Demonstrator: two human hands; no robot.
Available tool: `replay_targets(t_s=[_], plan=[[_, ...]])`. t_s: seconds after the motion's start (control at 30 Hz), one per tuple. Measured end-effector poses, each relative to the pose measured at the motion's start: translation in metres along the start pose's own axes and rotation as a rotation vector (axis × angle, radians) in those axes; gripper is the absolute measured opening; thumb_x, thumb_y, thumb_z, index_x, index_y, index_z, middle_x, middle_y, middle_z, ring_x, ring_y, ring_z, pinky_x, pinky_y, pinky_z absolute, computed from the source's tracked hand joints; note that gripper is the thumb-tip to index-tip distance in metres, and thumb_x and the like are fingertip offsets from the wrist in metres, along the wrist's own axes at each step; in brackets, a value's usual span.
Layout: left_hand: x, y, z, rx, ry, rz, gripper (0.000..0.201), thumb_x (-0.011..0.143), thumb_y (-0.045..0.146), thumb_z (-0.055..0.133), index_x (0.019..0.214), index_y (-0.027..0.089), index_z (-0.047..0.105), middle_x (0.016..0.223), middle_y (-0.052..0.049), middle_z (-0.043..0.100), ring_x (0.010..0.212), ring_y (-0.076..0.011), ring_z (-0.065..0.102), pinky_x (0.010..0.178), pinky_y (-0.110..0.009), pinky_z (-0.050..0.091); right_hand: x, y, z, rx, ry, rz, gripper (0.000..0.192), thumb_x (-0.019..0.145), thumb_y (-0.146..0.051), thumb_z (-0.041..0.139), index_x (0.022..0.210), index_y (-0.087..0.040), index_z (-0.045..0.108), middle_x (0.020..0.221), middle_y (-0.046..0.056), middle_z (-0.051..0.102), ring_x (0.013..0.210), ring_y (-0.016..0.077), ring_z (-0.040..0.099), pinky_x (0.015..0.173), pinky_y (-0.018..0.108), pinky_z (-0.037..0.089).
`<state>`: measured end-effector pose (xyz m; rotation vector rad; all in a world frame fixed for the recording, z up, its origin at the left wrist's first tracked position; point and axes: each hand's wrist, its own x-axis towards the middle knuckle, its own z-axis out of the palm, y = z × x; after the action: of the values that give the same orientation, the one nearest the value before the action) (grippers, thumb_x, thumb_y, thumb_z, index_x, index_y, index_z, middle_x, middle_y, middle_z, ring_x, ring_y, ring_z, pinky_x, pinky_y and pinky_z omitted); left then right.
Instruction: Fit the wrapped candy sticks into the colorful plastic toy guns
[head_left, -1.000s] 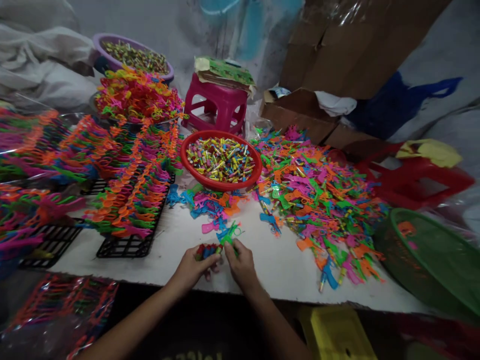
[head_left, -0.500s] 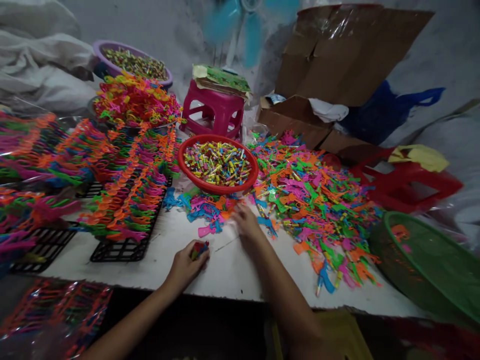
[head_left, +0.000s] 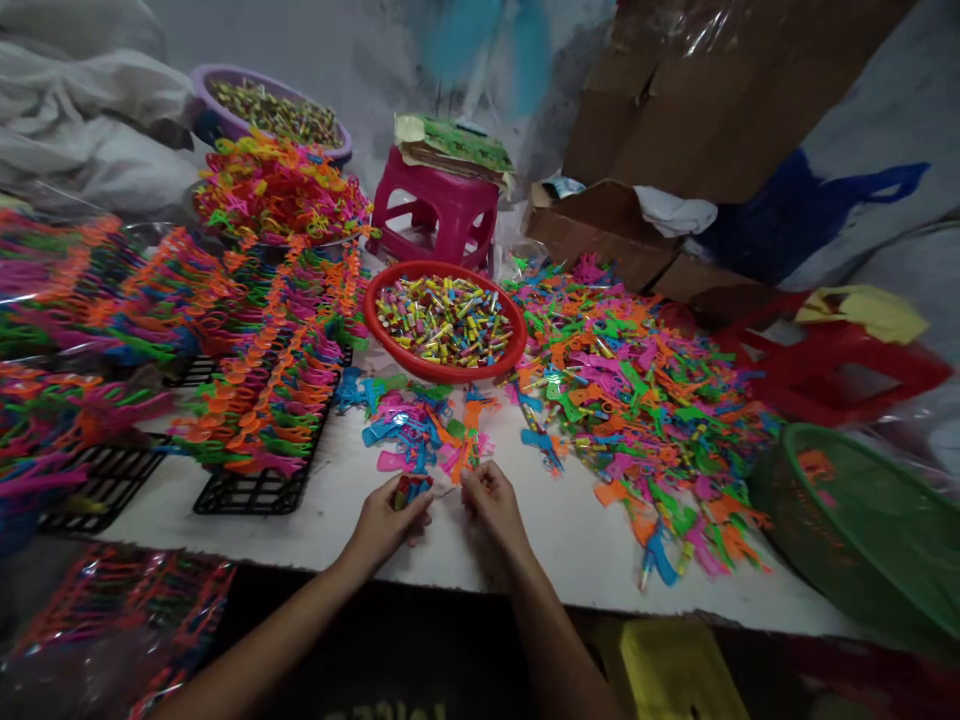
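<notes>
My left hand [head_left: 386, 525] is closed around several small tubes [head_left: 414, 490] with red and blue ends, held just above the white table. Close beside it, my right hand [head_left: 495, 505] pinches an orange toy gun [head_left: 466, 462], whose outline is partly lost against the pieces behind it. A small loose pile of blue, pink and green toy guns [head_left: 401, 425] lies just beyond both hands. Behind that pile stands a red basin [head_left: 442, 372] filled with small yellow, pink and blue tubes.
A large heap of coloured toy guns [head_left: 637, 385] covers the right side, beside a green basket [head_left: 795, 520]. On the left, black racks [head_left: 247, 492] carry rows of plastic pieces. A pink stool [head_left: 431, 205], cardboard box [head_left: 600, 230] and red stool [head_left: 862, 385] stand behind.
My right hand has drawn back from the small pile toward my left hand, bringing an orange toy gun. My left hand has shifted slightly right with its tubes. The view has shifted a little.
</notes>
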<state>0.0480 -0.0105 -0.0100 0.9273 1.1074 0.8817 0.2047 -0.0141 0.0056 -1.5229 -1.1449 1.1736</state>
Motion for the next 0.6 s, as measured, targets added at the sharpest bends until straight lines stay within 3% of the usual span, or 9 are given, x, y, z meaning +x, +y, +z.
replay_targets(t_s=[0.1, 0.37, 0.5, 0.6], plan=[[-0.001, 0.0, 0.003, -0.031, -0.011, -0.003, 0.041, 0.065, 0.041, 0.064, 0.094, 0.013, 0.056, 0.05, 0.003, 0.056, 0.041, -0.0112, 0.054, 0.032, -0.016, 0.035, -0.01, -0.001, 0.012, 0.05, -0.001, -0.021, 0.03, 0.079, -0.046, 0.045, 0.064, -0.021, 0.036, 0.049, -0.008, 0.038, 0.04, 0.007, 0.033, 0.04, 0.019, 0.028], [-0.006, 0.0, 0.0, 0.031, -0.015, 0.042, 0.04, 0.067, 0.04, 0.063, 0.098, 0.015, 0.057, 0.066, -0.002, 0.063, 0.051, -0.0137, 0.058, 0.045, -0.022, 0.045, -0.022, -0.001, 0.027, -0.124, 0.101, -0.196, 0.03, 0.084, -0.042, 0.04, 0.064, -0.02, 0.037, 0.055, -0.006, 0.036, 0.05, 0.0082, 0.036, 0.049, 0.02, 0.031], [-0.008, 0.009, -0.002, 0.241, 0.088, 0.238, 0.029, 0.068, 0.034, 0.064, 0.09, 0.016, 0.063, 0.086, -0.006, 0.065, 0.075, -0.0181, 0.061, 0.064, -0.027, 0.048, -0.027, -0.004, 0.03, -0.143, 0.147, -0.231, 0.027, 0.085, -0.038, 0.038, 0.065, -0.02, 0.038, 0.056, -0.006, 0.036, 0.052, 0.0085, 0.036, 0.051, 0.02, 0.031], [-0.009, 0.014, -0.001, 0.367, 0.144, 0.379, 0.022, 0.068, 0.029, 0.064, 0.086, 0.018, 0.065, 0.085, -0.006, 0.065, 0.081, -0.0185, 0.059, 0.073, -0.028, 0.046, -0.03, -0.006, 0.034, -0.151, 0.197, -0.238, 0.027, 0.086, -0.037, 0.036, 0.066, -0.02, 0.038, 0.056, -0.005, 0.037, 0.052, 0.0087, 0.037, 0.051, 0.02, 0.032]])
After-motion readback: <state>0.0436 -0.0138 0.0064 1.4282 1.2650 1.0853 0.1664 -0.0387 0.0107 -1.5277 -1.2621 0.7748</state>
